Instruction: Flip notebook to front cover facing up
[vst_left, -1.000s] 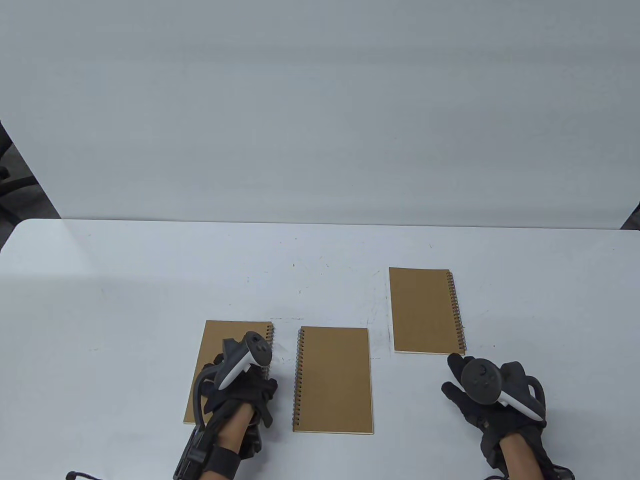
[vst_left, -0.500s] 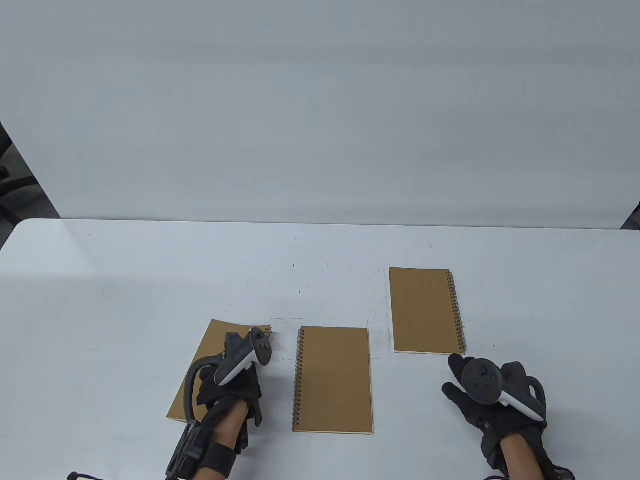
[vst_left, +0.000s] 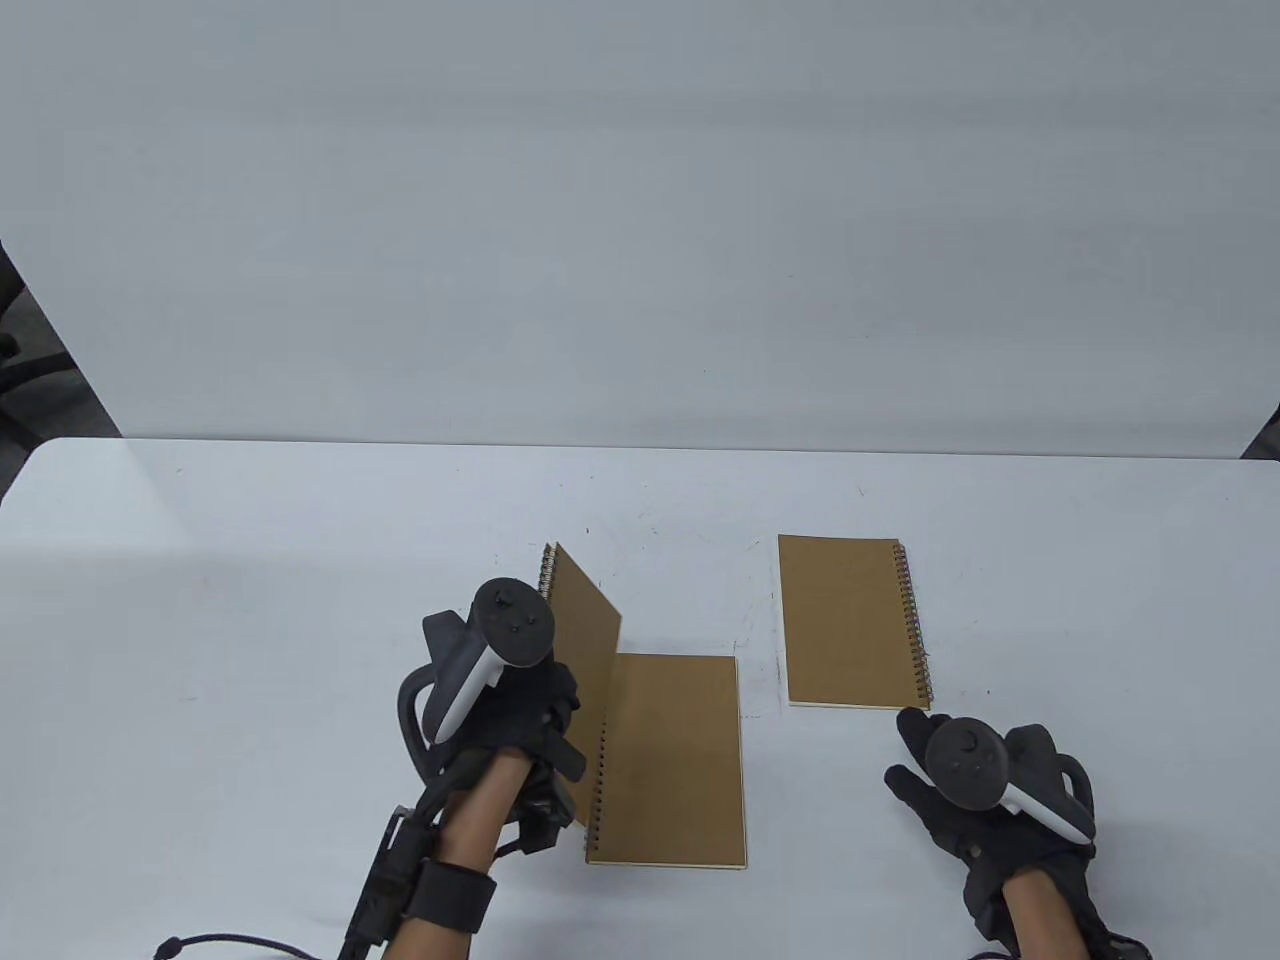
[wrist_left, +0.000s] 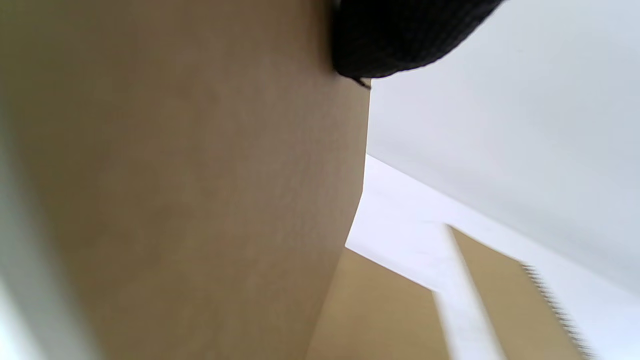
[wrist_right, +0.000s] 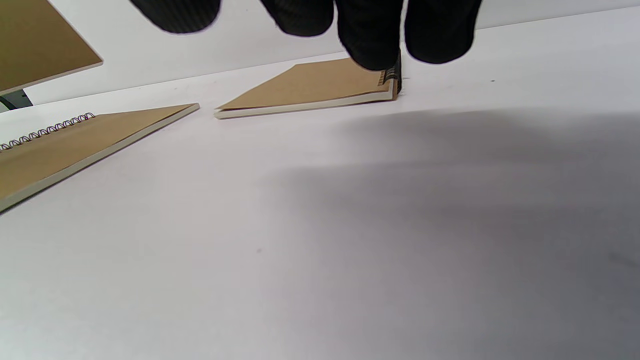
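Above the white table (vst_left: 250, 600), the left grip (vst_left: 520, 720) holds the notebook (vst_left: 585, 625) upright, just right of its fingers.

A broad white table with rounded corners (vst_left: 250, 560) is stretching across the scene in front of a pale grey backdrop, its top showing faint dark scuffs and specks. Two brown kraft-covered spiral-bound notebooks are lying flat on it, well apart. The middle notebook (vst_left: 680, 765) is resting near the front edge with its wire spine along the left side; in the right wrist view its cream page edges (wrist_right: 90, 160) are showing. The far notebook (vst_left: 850, 620) is sitting farther back to the right, its wire spine running down the right side. A soft grey shadow (wrist_right: 450, 210) is falling over the tabletop in the right wrist view.
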